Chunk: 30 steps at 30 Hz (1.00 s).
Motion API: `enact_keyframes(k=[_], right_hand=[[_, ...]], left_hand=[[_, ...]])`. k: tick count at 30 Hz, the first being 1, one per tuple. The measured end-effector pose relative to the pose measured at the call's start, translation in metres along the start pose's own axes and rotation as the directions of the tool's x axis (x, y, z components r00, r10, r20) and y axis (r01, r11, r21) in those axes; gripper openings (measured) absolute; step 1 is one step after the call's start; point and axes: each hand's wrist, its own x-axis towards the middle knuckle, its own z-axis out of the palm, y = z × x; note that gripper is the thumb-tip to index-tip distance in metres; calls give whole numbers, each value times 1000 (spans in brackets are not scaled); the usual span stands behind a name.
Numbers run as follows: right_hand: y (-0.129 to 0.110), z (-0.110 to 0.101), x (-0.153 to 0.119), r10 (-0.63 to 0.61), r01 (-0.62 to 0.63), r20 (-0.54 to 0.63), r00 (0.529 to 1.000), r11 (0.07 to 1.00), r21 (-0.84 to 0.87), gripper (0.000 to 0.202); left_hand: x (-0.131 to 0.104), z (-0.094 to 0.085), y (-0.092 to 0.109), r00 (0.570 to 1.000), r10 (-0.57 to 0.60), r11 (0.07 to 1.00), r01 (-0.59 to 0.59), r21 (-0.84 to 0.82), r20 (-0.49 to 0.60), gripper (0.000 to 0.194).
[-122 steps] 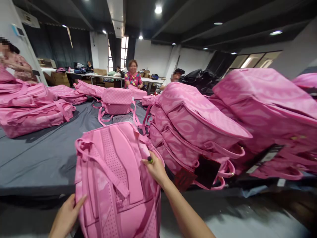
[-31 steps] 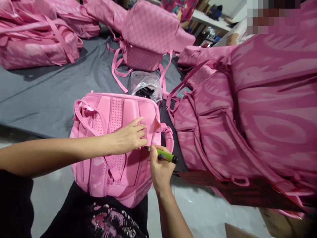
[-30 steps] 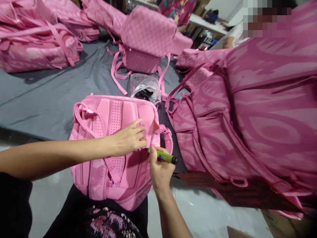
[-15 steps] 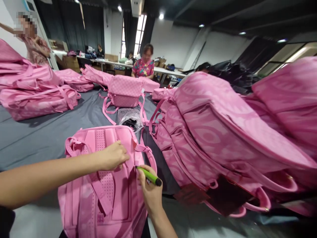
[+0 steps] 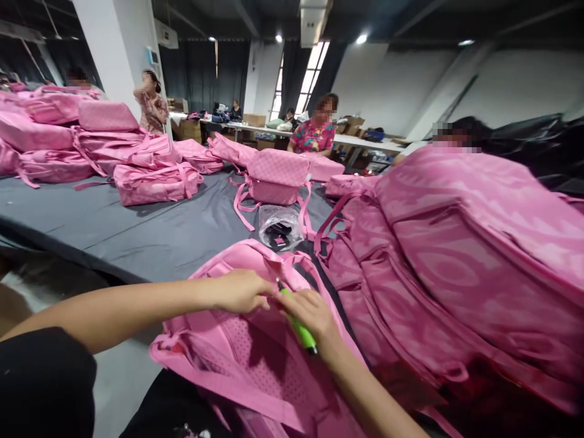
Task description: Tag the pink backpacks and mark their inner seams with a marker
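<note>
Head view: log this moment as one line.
left hand: at near backpack | right hand: holding green marker | clear bag: on table

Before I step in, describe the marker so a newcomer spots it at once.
From the grey-covered table, come down to the nearest pink backpack, at its near edge. There, the right hand holds the marker. Bright green with a black end, it stands out from all the pink around it.

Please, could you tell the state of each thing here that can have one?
Near backpack: tilted, under both hands.
Marker: in right hand, seemingly uncapped.
Left hand: fingers bent at backpack, grip unclear.
Clear bag: seemingly open, dark items inside.
Checked bag: closed, as far as seen.
Right backpacks: piled up.
Ceiling lights: lit.
</note>
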Motion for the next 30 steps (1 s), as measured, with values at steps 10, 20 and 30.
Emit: enact_keyframes(k=[10,20,30], right_hand=[[-61,28,2,388,-377,-86,918,919,116,36],[-57,22,-17,520,-510,11,854,834,211,34],[-35,17,-21,637,-657,159,754,737,162,27]], left_hand=[[30,-18,-53,982,21,951,39,308,-190,78],[56,4,-47,950,304,826,-222,519,-77,118],[79,19,-44,971,232,821,-167,546,-53,93]])
